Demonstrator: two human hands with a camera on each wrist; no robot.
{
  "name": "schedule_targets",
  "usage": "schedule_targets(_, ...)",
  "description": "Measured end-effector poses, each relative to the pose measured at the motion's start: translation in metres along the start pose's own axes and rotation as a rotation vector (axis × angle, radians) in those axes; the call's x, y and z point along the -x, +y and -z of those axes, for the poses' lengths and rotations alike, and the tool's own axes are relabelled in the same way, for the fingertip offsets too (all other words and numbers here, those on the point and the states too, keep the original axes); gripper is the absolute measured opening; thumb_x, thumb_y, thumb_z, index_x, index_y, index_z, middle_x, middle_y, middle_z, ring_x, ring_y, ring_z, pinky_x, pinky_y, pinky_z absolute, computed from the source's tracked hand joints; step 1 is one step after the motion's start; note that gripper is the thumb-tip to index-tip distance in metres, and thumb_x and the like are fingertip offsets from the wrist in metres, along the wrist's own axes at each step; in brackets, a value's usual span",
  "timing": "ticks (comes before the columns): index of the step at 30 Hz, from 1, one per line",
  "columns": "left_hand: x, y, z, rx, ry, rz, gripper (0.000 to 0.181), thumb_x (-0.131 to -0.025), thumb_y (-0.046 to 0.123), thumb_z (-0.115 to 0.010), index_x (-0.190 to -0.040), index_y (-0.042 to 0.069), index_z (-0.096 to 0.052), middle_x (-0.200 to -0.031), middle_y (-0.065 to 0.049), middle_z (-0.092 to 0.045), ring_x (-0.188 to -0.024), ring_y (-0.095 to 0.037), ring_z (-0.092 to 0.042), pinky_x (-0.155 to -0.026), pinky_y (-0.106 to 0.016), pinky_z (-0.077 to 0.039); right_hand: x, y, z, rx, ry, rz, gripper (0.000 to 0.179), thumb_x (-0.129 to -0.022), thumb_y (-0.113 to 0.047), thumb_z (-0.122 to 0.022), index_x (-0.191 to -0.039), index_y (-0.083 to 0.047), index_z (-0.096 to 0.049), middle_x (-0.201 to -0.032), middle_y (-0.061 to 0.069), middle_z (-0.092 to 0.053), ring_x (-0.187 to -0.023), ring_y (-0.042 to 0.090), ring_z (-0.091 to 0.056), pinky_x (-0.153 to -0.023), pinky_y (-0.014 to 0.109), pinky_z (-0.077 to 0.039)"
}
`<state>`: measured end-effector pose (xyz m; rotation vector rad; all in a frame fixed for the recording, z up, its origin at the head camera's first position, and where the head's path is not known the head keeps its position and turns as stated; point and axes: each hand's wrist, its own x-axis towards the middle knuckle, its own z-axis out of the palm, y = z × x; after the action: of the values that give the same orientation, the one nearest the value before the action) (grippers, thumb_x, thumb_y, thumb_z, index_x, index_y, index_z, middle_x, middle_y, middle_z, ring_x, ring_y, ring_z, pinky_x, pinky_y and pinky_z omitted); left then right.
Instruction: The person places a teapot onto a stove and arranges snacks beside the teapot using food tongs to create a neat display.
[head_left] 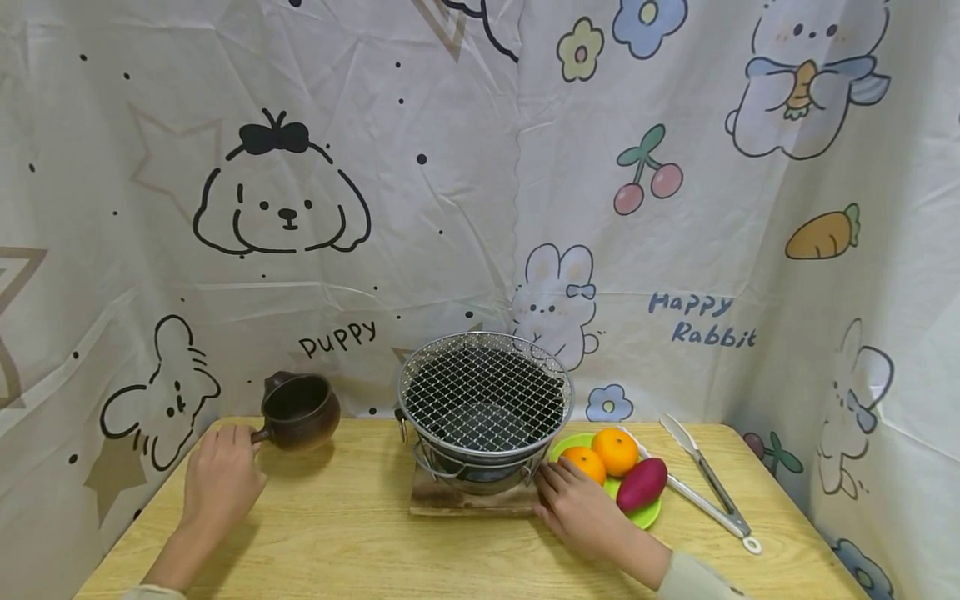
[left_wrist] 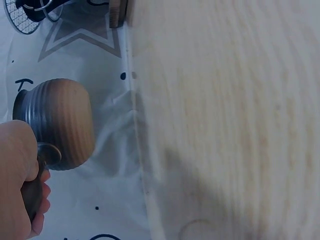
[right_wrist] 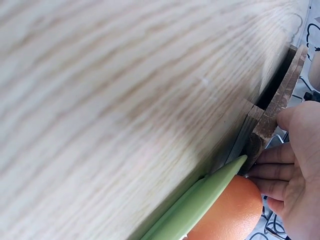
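Observation:
A dark brown clay pot [head_left: 302, 412] with a side handle is at the back left, its rounded ribbed belly [left_wrist: 65, 122] large in the left wrist view. My left hand [head_left: 222, 471] grips that handle [left_wrist: 34, 192], fingers wrapped round it. In the middle stands a small grill stove with a round wire mesh rack [head_left: 483, 392] over a wooden board [head_left: 472, 500]. At the board's right front corner my right hand [head_left: 585, 510] holds on, thumb at the front edge and fingers along the end. Those fingers [right_wrist: 275, 172] lie close beside an orange [right_wrist: 227, 210].
A green plate [head_left: 647, 517] right of the stove carries two oranges [head_left: 615, 452] and a purple sweet potato [head_left: 642, 485]. Metal tongs [head_left: 712, 479] lie spread on the right, partly behind the plate. A printed cloth [head_left: 450, 167] hangs round the wooden table [head_left: 337, 542].

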<state>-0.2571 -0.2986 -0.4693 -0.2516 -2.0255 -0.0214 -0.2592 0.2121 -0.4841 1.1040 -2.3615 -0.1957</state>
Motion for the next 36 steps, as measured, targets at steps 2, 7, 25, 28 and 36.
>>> schedule_targets(2, -0.002, 0.001, 0.001, 0.003, 0.011, -0.013, 0.015, -0.075, -0.001, -0.061, -0.078, -0.014, -0.056, -0.07, -0.026, -0.057, -0.061, -0.042, -0.048, -0.054, -0.049, -0.041, 0.0, 0.0, 0.0, 0.0, 0.006, 0.001, 0.042, -0.096, -0.03, -0.067, -0.122, 0.003, -0.071, -0.125, 0.019, -0.071, -0.117, 0.032, -0.068, -0.105, 0.048, -0.052)
schedule_targets(7, -0.011, 0.004, 0.006, -0.014, 0.02, -0.033, 0.014, -0.076, -0.001, -0.062, -0.078, -0.014, -0.056, -0.068, -0.025, -0.055, -0.059, -0.041, -0.048, -0.052, -0.048, -0.041, 0.0, 0.0, 0.0, 0.002, 0.013, -0.001, 0.042, -0.096, -0.03, -0.067, -0.121, 0.003, -0.071, -0.125, 0.018, -0.071, -0.117, 0.032, -0.068, -0.105, 0.048, -0.052)
schedule_targets(25, -0.057, 0.018, 0.031, -0.032, 0.036, -0.063, 0.023, -0.089, 0.006, -0.058, -0.082, -0.015, -0.053, -0.07, -0.025, -0.051, -0.06, -0.041, -0.046, -0.048, -0.046, -0.039, 0.001, 0.0, -0.001, 0.02, 0.077, 0.017, 0.042, -0.094, -0.032, -0.07, -0.118, 0.002, -0.073, -0.122, 0.018, -0.073, -0.113, 0.031, -0.07, -0.101, 0.048, -0.054)
schedule_targets(28, -0.064, 0.019, 0.035, -0.036, 0.036, -0.089, 0.023, -0.09, 0.006, -0.058, -0.083, -0.016, -0.054, -0.07, -0.025, -0.051, -0.059, -0.04, -0.046, -0.046, -0.044, -0.037, 0.0, 0.0, -0.001, 0.025, 0.084, 0.02, 0.042, -0.093, -0.03, -0.07, -0.118, 0.003, -0.073, -0.122, 0.018, -0.073, -0.112, 0.031, -0.07, -0.102, 0.047, -0.054)
schedule_targets(36, -0.079, 0.024, 0.043, -0.045, 0.06, -0.114, 0.028, -0.095, 0.01, -0.049, -0.082, -0.015, -0.054, -0.069, -0.022, -0.048, -0.06, -0.039, -0.046, -0.046, -0.044, -0.036, 0.0, 0.0, 0.0, 0.026, 0.083, 0.029, 0.042, -0.093, -0.03, -0.071, -0.118, 0.003, -0.072, -0.122, 0.018, -0.072, -0.112, 0.031, -0.07, -0.102, 0.047, -0.054)
